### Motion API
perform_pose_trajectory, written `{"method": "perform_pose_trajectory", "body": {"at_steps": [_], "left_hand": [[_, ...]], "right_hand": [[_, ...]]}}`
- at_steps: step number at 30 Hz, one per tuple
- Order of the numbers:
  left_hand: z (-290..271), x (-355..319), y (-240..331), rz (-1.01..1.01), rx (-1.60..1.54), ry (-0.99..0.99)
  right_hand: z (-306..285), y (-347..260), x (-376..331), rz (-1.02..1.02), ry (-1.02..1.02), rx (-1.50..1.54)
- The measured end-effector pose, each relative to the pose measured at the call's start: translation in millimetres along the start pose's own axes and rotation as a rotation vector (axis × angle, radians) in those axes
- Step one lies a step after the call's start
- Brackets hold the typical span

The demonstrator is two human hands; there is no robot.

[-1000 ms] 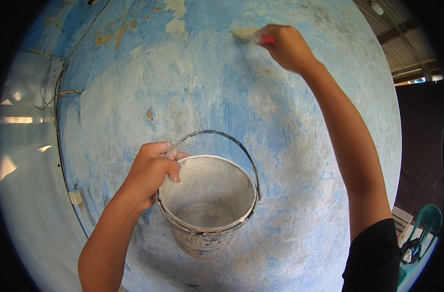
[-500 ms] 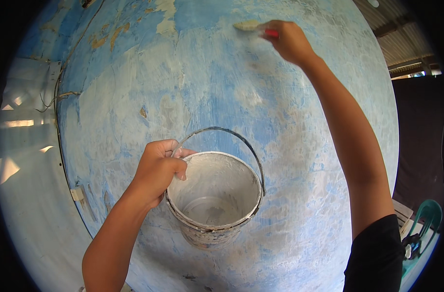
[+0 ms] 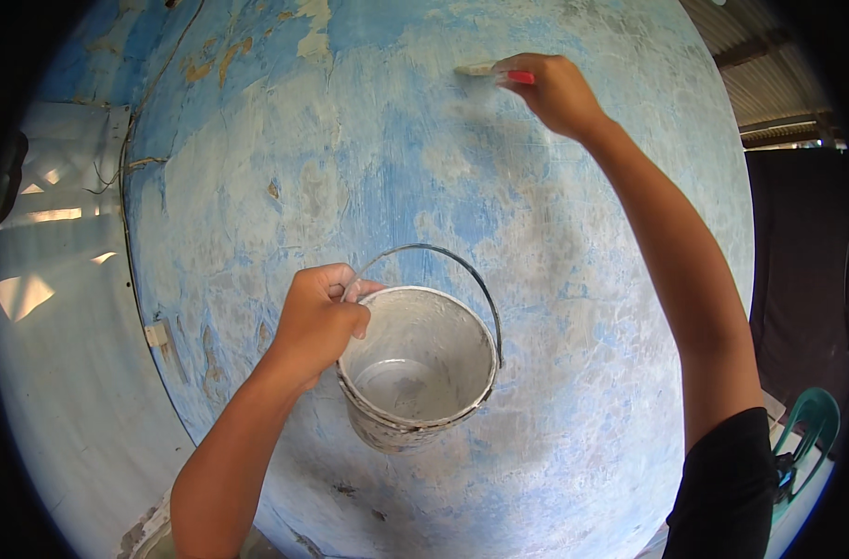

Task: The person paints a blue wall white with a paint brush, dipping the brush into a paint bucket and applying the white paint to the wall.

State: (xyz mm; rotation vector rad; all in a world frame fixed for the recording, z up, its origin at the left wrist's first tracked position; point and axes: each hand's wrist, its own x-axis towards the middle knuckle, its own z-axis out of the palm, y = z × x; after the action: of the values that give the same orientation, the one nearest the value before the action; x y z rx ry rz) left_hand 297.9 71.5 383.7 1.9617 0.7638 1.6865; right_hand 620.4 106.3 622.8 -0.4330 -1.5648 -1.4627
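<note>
My left hand (image 3: 324,312) grips the rim and handle joint of a paint-smeared bucket (image 3: 373,419), its thumb over the edge. Inside, the walls are coated in whitish paint, and a shallow pale layer shows at the bottom. The thin wire handle stands up in an arc over the bucket's far side. Up high, my right hand (image 3: 550,91) is closed around the red handle of a paintbrush (image 3: 478,69). Its pale bristles point left and lie against, or very close to, the blue wall (image 3: 396,196), which is streaked with patchy white paint.
A cable (image 3: 126,154) runs down the wall's left corner, past a small switch box (image 3: 155,334). A pale side wall with bright light patches stands at left. On the right are a dark curtain (image 3: 801,270), a green plastic chair (image 3: 820,419) and a corrugated roof (image 3: 769,84).
The brush in my right hand has moved slightly down and right along the wall. The bucket has shifted slightly up, and my view has turned a little left.
</note>
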Motion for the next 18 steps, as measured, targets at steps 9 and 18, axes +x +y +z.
{"method": "perform_pose_trajectory", "body": {"at_steps": [9,18], "left_hand": [[15,-35,22,-0.058,0.033,0.032],[20,-35,30,-0.032,0.057,0.020]], "right_hand": [[-22,-42,13,-0.069,-0.269,0.270],[-9,-72,20,-0.106,-0.336,0.104]]}}
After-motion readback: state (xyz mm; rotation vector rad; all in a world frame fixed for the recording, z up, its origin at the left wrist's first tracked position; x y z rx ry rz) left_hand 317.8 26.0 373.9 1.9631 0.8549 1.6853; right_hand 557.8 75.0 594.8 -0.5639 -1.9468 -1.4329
